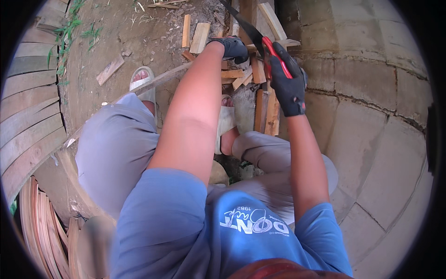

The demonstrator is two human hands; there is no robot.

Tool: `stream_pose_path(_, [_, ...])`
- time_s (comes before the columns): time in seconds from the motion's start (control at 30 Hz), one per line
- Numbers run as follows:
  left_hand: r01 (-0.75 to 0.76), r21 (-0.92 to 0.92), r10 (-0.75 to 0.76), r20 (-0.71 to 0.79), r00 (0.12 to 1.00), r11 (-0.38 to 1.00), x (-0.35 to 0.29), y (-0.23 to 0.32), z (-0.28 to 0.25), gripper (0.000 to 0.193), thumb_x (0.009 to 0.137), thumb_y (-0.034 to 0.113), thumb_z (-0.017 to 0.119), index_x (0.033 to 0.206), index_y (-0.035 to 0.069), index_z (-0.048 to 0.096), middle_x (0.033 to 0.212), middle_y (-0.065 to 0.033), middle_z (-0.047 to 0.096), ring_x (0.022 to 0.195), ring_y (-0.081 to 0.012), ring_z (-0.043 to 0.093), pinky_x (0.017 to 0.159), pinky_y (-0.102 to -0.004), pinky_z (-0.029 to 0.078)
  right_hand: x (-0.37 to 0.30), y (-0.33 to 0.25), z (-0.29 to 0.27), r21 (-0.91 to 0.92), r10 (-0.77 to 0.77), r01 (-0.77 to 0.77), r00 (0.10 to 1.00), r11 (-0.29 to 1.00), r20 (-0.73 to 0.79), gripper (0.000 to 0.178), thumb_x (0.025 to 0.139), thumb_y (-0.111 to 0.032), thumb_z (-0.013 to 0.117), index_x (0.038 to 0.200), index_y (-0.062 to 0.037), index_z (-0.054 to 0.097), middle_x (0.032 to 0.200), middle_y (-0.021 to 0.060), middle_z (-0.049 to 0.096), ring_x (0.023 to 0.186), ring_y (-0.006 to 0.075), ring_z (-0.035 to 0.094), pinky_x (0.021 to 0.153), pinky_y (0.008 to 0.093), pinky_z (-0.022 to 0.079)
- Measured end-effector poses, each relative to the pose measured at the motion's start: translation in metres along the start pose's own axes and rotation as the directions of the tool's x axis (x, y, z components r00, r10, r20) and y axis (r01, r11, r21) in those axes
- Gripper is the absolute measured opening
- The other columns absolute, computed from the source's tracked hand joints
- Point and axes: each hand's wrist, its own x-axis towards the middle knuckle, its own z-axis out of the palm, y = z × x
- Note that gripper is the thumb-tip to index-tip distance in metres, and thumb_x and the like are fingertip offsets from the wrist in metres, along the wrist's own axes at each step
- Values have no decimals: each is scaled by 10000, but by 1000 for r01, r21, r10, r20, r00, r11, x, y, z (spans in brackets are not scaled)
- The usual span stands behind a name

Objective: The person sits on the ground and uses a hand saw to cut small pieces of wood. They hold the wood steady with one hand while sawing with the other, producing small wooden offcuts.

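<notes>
My right hand (288, 83), in a black glove, is wrapped round the red handle of a saw (251, 32). Its dark blade slants up and left past the top edge. To its left, my left hand (233, 49), gloved too, curls over a long thin wooden strip (169, 73). That strip passes beneath my left forearm and across my left foot; a pale end (288, 43) shows right of the hand, next to the blade. Exactly where the blade meets wood is hard to make out. Short cut wood pieces (241, 76) lie heaped below my hands.
More wood offcuts (200, 38) lie on the dirt ground (116, 28). A loose piece (110, 69) rests near my left sandal (141, 79). Concrete slabs (367, 93) fill the right side. Stacked boards (32, 97) stand at the left, long strips (44, 228) below them.
</notes>
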Motion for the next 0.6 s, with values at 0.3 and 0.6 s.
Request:
stream_pose_path(0.3, [24,-73,-21,41,999,997,-17,21,-15,163,788,228,699,843,95,775,839,-80,741,783,-221,700,720,-379,551,-147,-65,-137,-236,280,-260,958,937,59,416,1052,-221,674,1425,-40,706,1366,179,749,1239,282,732,1042,399,556])
stream_pose_path(0.6, [111,-223,-102,51,993,968,-9,17,-11,224,797,276,656,791,62,720,741,-73,680,652,-202,643,629,-395,514,-56,-26,-57,-211,-71,72,997,975,12,362,1031,-223,721,1374,-111,748,1274,171,783,1162,308,770,999,396,569])
